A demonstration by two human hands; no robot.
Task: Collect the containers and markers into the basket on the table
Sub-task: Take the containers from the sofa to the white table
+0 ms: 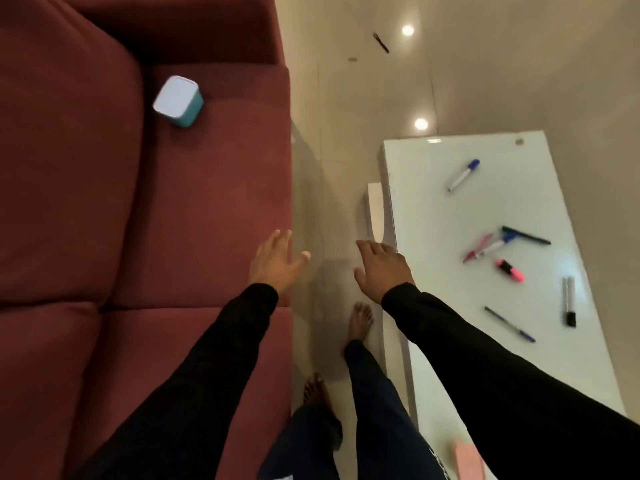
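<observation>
Left hand (273, 263) and right hand (381, 268) both spread, holding nothing. Teal square container with white lid (178, 101) lies tilted on red sofa (104, 202); risk: soft cushion lets it roll from a one-handed reach

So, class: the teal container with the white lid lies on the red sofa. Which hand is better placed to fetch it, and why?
Probably the left hand. It is open over the sofa edge, on the container's side. The right hand, also empty, hangs nearer the white table and its markers.

One teal container (178, 101), seven markers and pens (510, 270), two empty hands (277, 263).
</observation>
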